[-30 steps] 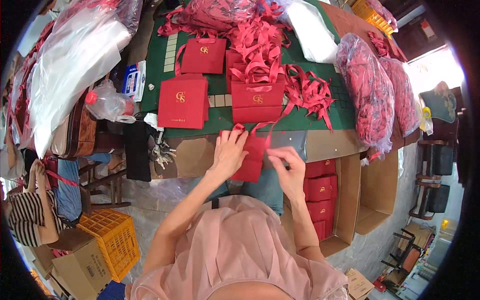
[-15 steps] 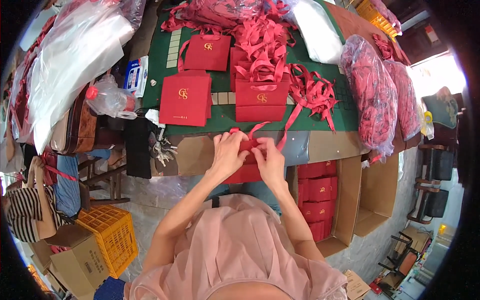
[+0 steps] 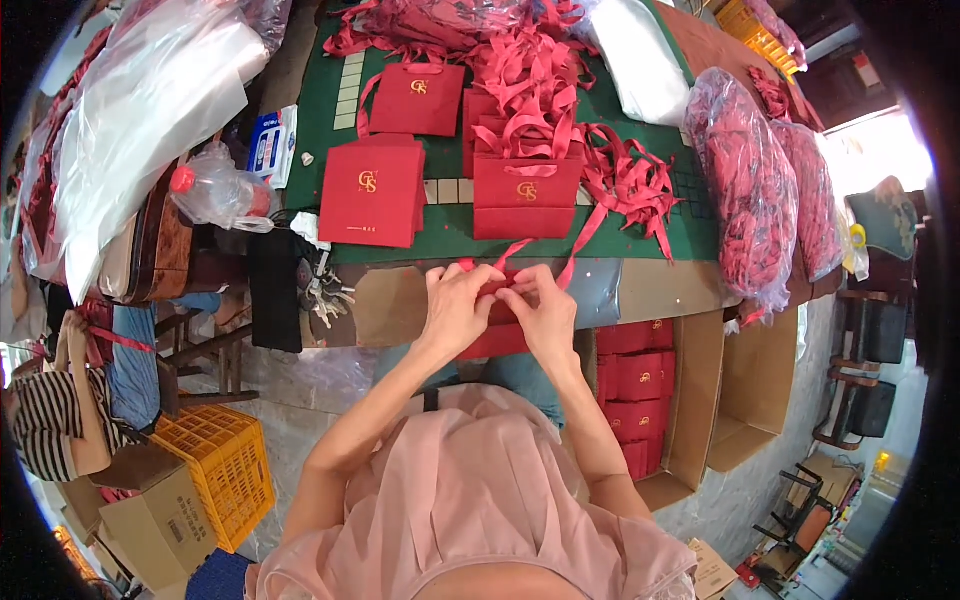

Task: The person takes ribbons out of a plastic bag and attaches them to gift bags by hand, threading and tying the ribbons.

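Close to my body, at the table's front edge, is a red paper bag (image 3: 497,342), mostly covered by my hands. My left hand (image 3: 458,308) is closed on its upper part, fingers bent and thumb pointing inward. From the other side my right hand (image 3: 543,315) pinches the same part, its fingertips almost meeting the left ones. A red ribbon (image 3: 514,248) loops up from between the hands onto the table. What the fingertips do with the ribbon is hidden. Beyond my hands lie a stack of flat red bags (image 3: 370,195) and a row of red bags with ribbon handles (image 3: 527,208).
Loose red ribbons (image 3: 630,190) are heaped right of the row. Plastic-wrapped red bundles (image 3: 745,190) lie farther right. Below the table edge, an open carton (image 3: 690,400) holds red bags. Keys (image 3: 325,298) hang at the left edge, near a bagged bottle (image 3: 220,190). Another person (image 3: 60,420) sits left.
My fingertips have come slightly closer together over the bag's upper part. The things on the table look the same apart from a slight shift of the view.
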{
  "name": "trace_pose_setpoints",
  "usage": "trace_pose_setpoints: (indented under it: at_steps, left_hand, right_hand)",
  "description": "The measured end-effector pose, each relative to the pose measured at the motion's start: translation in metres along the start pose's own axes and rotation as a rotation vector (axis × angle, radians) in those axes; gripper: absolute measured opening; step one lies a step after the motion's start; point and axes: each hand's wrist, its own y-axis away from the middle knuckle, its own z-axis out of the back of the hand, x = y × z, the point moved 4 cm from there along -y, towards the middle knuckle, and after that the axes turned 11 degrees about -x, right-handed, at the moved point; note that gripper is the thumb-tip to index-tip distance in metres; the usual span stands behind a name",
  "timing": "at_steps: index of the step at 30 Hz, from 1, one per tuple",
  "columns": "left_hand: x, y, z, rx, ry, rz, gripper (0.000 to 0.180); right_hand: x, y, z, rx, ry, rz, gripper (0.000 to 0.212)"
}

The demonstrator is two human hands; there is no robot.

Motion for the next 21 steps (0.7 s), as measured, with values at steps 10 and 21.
trace_pose_setpoints:
  at_steps: [10,21]
  left_hand:
    - [-0.002,0.001,0.001,0.104,0.000,-0.021,0.024]
    - [-0.024,-0.004,0.000,-0.062,-0.175,-0.366,0.011]
  right_hand:
    - [0.005,-0.021,0.013,0.215,0.119,0.071,0.014]
    - [-0.041,-0.048,-0.004,0.540,-0.162,-0.235,0.014]
